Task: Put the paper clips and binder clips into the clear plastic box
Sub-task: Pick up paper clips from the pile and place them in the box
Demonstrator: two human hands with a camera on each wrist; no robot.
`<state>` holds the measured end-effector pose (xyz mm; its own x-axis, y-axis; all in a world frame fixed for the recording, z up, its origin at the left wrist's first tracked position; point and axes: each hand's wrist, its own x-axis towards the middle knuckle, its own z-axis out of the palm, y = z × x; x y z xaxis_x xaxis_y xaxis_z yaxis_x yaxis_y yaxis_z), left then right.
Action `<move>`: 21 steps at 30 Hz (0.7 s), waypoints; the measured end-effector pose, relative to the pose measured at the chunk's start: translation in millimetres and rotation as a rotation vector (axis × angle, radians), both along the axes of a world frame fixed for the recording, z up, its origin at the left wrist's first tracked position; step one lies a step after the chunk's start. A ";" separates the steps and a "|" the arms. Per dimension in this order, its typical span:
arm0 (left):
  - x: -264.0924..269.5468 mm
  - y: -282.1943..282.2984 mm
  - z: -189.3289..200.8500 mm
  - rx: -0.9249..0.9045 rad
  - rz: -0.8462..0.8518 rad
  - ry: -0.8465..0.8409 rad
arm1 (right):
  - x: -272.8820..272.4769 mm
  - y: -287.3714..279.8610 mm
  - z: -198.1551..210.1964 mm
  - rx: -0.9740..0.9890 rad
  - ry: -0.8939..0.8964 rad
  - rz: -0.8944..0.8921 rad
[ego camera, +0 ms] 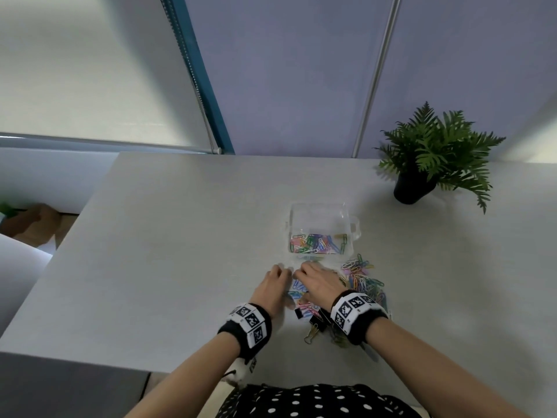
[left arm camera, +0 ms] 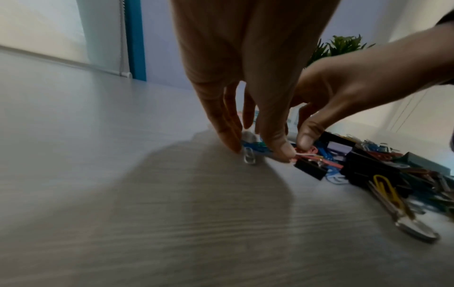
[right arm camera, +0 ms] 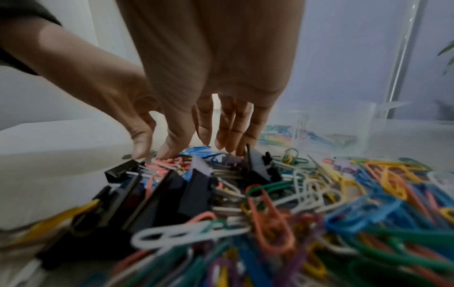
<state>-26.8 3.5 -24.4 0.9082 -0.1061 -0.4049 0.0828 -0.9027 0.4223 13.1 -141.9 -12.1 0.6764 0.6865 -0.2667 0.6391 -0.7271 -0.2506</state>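
The clear plastic box (ego camera: pixel 319 215) stands open on the table with several coloured paper clips (ego camera: pixel 316 244) lying inside. A loose heap of paper clips (ego camera: pixel 366 282) lies in front of it and to its right. Black binder clips (ego camera: pixel 315 319) sit near my right wrist. My left hand (ego camera: pixel 275 282) and right hand (ego camera: pixel 316 280) are side by side on the left part of the heap. In the left wrist view the left hand (left arm camera: pixel 258 151) has straight fingers touching the table around blue and pink clips. The right hand (right arm camera: pixel 201 150) presses straight fingers down onto clips beside a binder clip (right arm camera: pixel 260 165).
A potted fern (ego camera: pixel 434 158) stands at the table's (ego camera: pixel 180 251) back right. The table's left edge drops off toward the floor. A gold binder clip (ego camera: pixel 312 333) lies nearest me, apart from the heap.
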 end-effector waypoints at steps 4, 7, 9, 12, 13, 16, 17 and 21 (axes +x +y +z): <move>10.1 -7.6 8.2 0.057 -0.061 -0.052 | -2.4 0.5 -2.6 0.000 0.053 -0.064; 11.9 -8.8 11.0 0.090 -0.106 -0.024 | 0.1 -2.3 -1.8 0.013 0.132 -0.126; 11.5 -11.1 13.0 0.098 -0.120 -0.018 | 3.0 -5.6 -1.1 0.073 0.194 -0.200; 10.5 -13.8 12.5 0.145 -0.182 -0.011 | 6.8 -11.1 -3.1 0.238 0.306 -0.358; 9.6 -13.8 11.9 0.151 -0.205 -0.018 | 8.6 -13.0 -3.5 0.311 0.359 -0.417; 10.4 -10.6 12.3 0.087 -0.181 -0.004 | 12.5 -16.4 0.0 0.518 0.534 -0.568; 11.9 -7.9 11.4 0.048 -0.160 0.000 | 13.0 -17.5 1.3 0.575 0.578 -0.614; 18.8 5.0 10.1 -0.131 -0.039 0.046 | 14.9 -26.6 1.4 0.728 0.709 -0.725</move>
<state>-7.9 8.5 -14.3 0.8833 -0.1957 -0.4260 0.0702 -0.8432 0.5330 28.1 -168.5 -10.7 0.8232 0.3567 -0.4418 -0.2913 -0.4026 -0.8678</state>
